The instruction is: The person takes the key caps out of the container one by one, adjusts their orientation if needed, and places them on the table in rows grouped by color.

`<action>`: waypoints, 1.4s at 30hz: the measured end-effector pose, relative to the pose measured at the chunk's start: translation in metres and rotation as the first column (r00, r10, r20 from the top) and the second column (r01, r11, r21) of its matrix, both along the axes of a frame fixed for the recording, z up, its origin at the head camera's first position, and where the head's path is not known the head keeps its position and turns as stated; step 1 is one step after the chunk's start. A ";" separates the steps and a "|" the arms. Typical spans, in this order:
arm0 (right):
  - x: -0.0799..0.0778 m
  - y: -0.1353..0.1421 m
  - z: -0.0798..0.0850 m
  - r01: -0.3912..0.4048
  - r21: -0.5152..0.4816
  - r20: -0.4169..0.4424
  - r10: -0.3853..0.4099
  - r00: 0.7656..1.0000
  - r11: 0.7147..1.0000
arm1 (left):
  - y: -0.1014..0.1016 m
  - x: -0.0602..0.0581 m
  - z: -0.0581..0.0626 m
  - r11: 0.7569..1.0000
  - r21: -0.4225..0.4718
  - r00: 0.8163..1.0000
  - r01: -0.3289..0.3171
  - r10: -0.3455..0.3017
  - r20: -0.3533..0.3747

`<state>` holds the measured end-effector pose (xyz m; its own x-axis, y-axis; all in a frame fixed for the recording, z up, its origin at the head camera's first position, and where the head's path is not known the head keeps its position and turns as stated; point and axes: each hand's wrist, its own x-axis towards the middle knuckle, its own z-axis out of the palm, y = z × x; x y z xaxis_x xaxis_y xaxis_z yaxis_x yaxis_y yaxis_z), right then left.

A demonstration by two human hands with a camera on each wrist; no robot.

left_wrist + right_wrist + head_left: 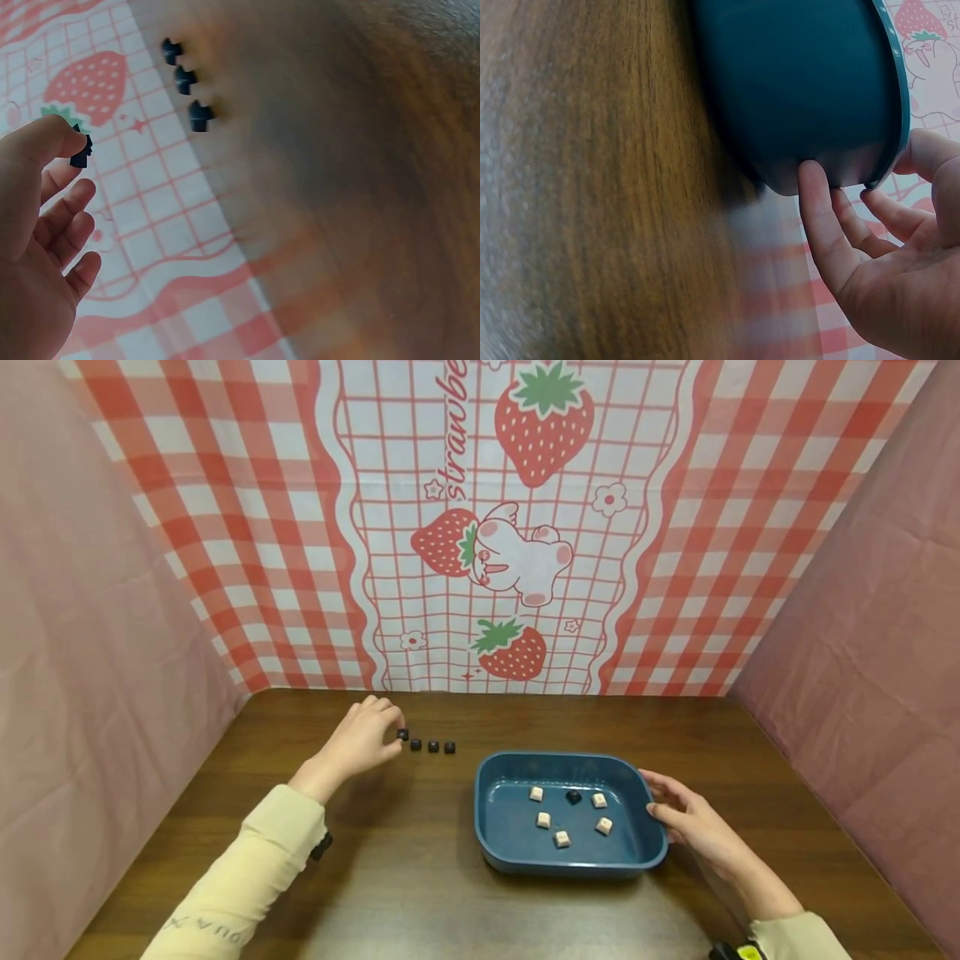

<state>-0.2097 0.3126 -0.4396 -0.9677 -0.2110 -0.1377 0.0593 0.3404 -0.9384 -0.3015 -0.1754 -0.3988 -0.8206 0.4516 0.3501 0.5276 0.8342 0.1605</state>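
Note:
My left hand (358,739) pinches a small black keycap (81,148) between thumb and forefinger, at the left end of a short row. Three more black keycaps (433,747) lie in line to the right of it on the table. On the right, my right hand (701,831) grips the end of a dark blue rectangular tray (570,868), its thumb at the rim and its fingers against the outer wall. Inside the tray lie several cream keycaps (562,839) and one black keycap (573,797), spread apart on the bottom.
The brown wooden table (390,877) runs back to an upright red-and-white checked cloth (285,568) with strawberry prints. Pink cloth (97,610) hangs along both sides.

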 end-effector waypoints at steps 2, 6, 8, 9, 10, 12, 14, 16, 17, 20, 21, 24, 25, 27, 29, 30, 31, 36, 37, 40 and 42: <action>0.000 0.000 0.000 0.000 0.004 -0.004 0.000 1.000 1.000 | -0.001 -0.003 -0.005 1.000 0.002 1.000 -0.005 0.005 0.018; 0.000 0.000 0.000 -0.003 -0.001 -0.004 0.003 1.000 1.000 | -0.003 -0.009 -0.014 1.000 0.010 0.999 -0.019 0.018 0.046; 0.000 0.000 0.000 -0.004 -0.003 -0.004 0.004 1.000 1.000 | -0.004 -0.013 -0.019 1.000 0.009 0.998 -0.027 0.026 0.058; 0.000 0.000 0.000 -0.004 -0.003 -0.003 0.004 1.000 1.000 | -0.004 -0.014 -0.021 1.000 0.006 0.997 -0.030 0.030 0.066; 0.000 0.000 0.000 -0.004 0.000 -0.004 0.004 1.000 1.000 | -0.005 -0.017 -0.023 0.999 -0.001 0.997 -0.034 0.034 0.072; 0.000 0.000 0.000 -0.005 0.005 -0.007 0.005 1.000 1.000 | -0.005 -0.020 -0.027 0.999 -0.016 0.995 -0.042 0.044 0.092; 0.000 0.000 0.000 -0.003 0.009 -0.008 0.003 1.000 1.000 | -0.006 -0.023 -0.030 0.998 -0.032 0.992 -0.051 0.054 0.116; 0.000 0.000 0.000 -0.001 0.008 -0.007 0.001 1.000 1.000 | -0.006 -0.026 -0.033 0.997 -0.043 0.989 -0.058 0.063 0.137; 0.000 0.000 0.000 0.000 0.009 -0.006 0.000 1.000 1.000 | -0.006 -0.027 -0.034 0.997 -0.045 0.987 -0.062 0.068 0.147; 0.000 0.000 0.000 0.007 0.016 -0.005 -0.007 1.000 1.000 | -0.007 -0.032 -0.038 0.995 -0.057 0.981 -0.077 0.086 0.172; 0.000 0.000 0.000 0.011 0.017 -0.004 -0.010 1.000 1.000 | -0.007 -0.033 -0.039 0.994 -0.064 0.979 -0.083 0.094 0.180; 0.000 0.000 0.000 0.013 0.024 -0.004 -0.013 1.000 1.000 | -0.008 -0.036 -0.043 0.992 -0.081 0.973 -0.101 0.115 0.202; 0.000 0.000 0.000 0.014 0.025 -0.004 -0.014 1.000 1.000 | -0.008 -0.037 -0.044 0.991 -0.084 0.971 -0.104 0.119 0.209; 0.000 0.000 0.000 0.013 0.026 -0.003 -0.013 1.000 1.000 | -0.008 -0.038 -0.046 0.990 -0.086 0.968 -0.109 0.125 0.217; 0.000 0.000 0.000 0.012 0.022 -0.001 -0.012 1.000 1.000 | -0.007 -0.039 -0.047 0.991 -0.079 0.967 -0.110 0.125 0.221; 0.000 0.000 0.000 0.012 0.022 0.000 -0.012 1.000 1.000 | -0.007 -0.040 -0.047 0.991 -0.078 0.966 -0.112 0.127 0.224; 0.000 0.000 0.000 0.012 0.021 0.001 -0.012 1.000 1.000 | -0.006 -0.040 -0.047 0.991 -0.075 0.966 -0.113 0.127 0.226; 0.000 -0.001 0.002 0.009 0.018 0.006 -0.009 1.000 1.000 | -0.006 -0.042 -0.050 0.990 -0.084 0.971 -0.112 0.127 0.202; 0.000 -0.001 0.002 0.009 0.017 0.008 -0.009 1.000 1.000 | -0.006 -0.042 -0.050 0.990 -0.085 0.972 -0.112 0.127 0.199; 0.000 -0.001 0.002 0.010 0.020 0.012 -0.010 1.000 1.000 | -0.006 -0.043 -0.051 0.990 -0.082 0.971 -0.113 0.127 0.203; 0.000 -0.001 0.002 0.011 0.022 0.015 -0.011 1.000 1.000 | -0.006 -0.043 -0.050 0.990 -0.078 0.970 -0.114 0.128 0.206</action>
